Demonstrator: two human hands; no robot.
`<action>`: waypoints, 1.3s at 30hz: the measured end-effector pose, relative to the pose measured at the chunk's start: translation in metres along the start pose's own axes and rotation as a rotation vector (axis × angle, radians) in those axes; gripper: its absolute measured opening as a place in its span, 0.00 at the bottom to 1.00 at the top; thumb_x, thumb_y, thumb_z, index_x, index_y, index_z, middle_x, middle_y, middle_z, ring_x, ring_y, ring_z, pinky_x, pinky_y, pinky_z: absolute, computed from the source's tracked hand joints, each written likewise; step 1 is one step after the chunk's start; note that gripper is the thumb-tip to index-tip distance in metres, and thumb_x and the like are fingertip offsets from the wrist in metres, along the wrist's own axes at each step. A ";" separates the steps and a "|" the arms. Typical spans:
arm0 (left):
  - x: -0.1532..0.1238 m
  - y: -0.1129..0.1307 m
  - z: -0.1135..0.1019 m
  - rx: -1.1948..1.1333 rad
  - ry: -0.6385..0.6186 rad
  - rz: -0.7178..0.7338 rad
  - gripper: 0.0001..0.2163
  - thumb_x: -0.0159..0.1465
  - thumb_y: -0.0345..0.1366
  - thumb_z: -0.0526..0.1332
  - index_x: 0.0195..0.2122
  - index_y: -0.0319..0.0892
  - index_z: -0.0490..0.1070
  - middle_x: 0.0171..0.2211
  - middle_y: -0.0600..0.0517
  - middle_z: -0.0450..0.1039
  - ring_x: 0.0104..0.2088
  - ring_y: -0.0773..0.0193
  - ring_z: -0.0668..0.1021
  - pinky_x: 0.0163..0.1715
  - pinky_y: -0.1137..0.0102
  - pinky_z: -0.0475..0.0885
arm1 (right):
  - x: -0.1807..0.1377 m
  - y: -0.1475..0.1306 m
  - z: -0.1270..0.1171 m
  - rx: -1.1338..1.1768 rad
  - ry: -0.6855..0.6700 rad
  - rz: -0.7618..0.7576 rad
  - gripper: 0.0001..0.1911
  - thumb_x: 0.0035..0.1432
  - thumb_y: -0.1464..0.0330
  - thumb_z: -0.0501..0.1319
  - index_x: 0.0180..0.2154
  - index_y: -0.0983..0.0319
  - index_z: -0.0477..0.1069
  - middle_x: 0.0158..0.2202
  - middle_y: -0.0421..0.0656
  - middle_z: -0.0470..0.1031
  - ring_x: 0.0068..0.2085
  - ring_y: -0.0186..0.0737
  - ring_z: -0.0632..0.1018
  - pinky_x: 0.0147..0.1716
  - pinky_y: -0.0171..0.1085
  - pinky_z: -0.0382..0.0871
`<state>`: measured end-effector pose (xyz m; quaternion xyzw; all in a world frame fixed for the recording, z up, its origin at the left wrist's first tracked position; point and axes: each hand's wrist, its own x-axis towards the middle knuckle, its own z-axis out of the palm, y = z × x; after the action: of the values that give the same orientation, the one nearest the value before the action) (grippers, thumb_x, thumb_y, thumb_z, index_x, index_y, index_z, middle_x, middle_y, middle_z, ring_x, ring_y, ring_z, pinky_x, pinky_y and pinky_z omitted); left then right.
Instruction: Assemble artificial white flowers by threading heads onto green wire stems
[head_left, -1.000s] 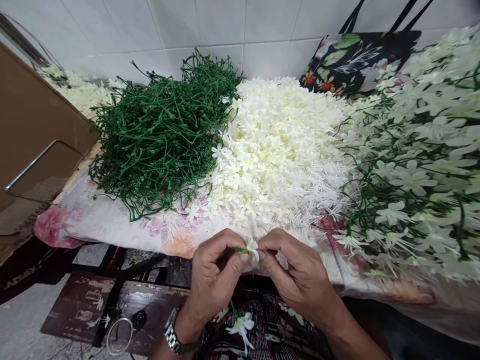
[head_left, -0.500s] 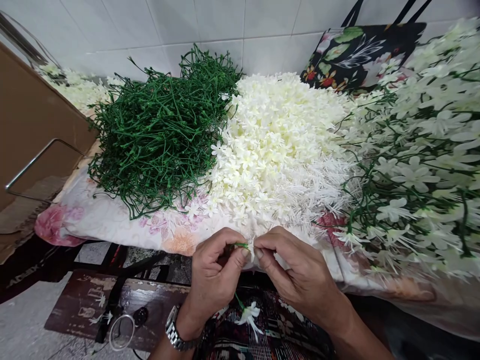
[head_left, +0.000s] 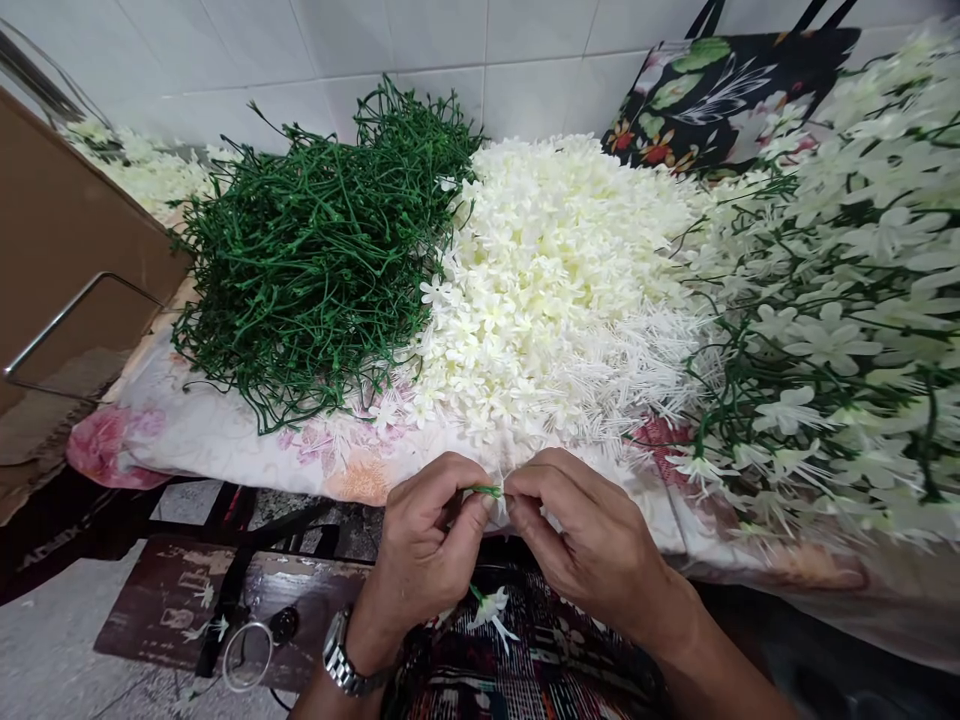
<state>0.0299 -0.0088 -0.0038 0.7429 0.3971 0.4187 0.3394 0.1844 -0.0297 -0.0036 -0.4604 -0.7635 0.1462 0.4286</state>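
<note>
My left hand (head_left: 431, 545) is closed in a pinch on a green plastic flower stem (head_left: 489, 490), whose tip points right between thumb and forefinger. Below that hand hangs a white artificial flower (head_left: 492, 608) on a green branch, apparently of the same stem. My right hand (head_left: 592, 545) is closed too, thumb and forefinger meeting at the stem's tip on a small white flower part, mostly hidden by the fingers. In front of both hands lie a heap of white petals (head_left: 540, 260) and a pile of thin white stamens (head_left: 637, 370).
Green stems (head_left: 300, 270) are heaped left of the petals. Assembled white flowers (head_left: 832, 340) crowd the right side. A black floral bag (head_left: 720, 105) leans against the tiled wall. At left stands a cardboard box (head_left: 82, 220); a brown wooden bench (head_left: 165, 590) is below the cloth-covered surface (head_left: 247, 450).
Both hands stay nearly in place, fingertips together at the stem's tip. The right fingers have shifted slightly left, and the hanging flower sits a little higher. The view has moved slightly.
</note>
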 end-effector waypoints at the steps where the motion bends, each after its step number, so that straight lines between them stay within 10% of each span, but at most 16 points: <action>1: 0.001 0.000 0.000 -0.011 -0.010 -0.007 0.07 0.58 0.21 0.56 0.30 0.41 0.67 0.25 0.56 0.69 0.25 0.72 0.72 0.26 0.78 0.67 | 0.000 0.000 0.000 0.018 0.001 0.016 0.08 0.59 0.78 0.52 0.30 0.65 0.66 0.24 0.41 0.65 0.27 0.33 0.67 0.26 0.33 0.65; 19: 0.001 -0.001 0.003 -0.206 0.057 -0.152 0.05 0.57 0.25 0.58 0.26 0.39 0.71 0.22 0.54 0.70 0.22 0.69 0.72 0.22 0.76 0.67 | -0.001 -0.001 0.002 0.196 0.006 0.128 0.06 0.59 0.75 0.53 0.32 0.62 0.65 0.24 0.38 0.65 0.25 0.30 0.68 0.23 0.30 0.65; 26: 0.001 -0.003 0.006 -0.383 0.179 -0.309 0.04 0.55 0.26 0.60 0.25 0.39 0.72 0.21 0.55 0.71 0.21 0.71 0.71 0.21 0.78 0.67 | 0.007 0.001 -0.007 0.118 -0.011 0.032 0.20 0.56 0.66 0.61 0.50 0.64 0.63 0.46 0.51 0.69 0.47 0.43 0.71 0.43 0.42 0.71; 39: -0.008 -0.006 0.006 -0.433 0.098 -0.316 0.10 0.62 0.38 0.58 0.30 0.40 0.75 0.24 0.52 0.71 0.25 0.67 0.71 0.23 0.75 0.65 | 0.003 -0.001 -0.007 0.200 0.035 0.192 0.06 0.56 0.76 0.55 0.30 0.62 0.67 0.24 0.38 0.68 0.24 0.30 0.69 0.23 0.31 0.64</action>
<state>0.0309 -0.0139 -0.0144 0.5604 0.4254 0.4712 0.5319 0.1888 -0.0294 0.0028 -0.4886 -0.6901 0.2541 0.4696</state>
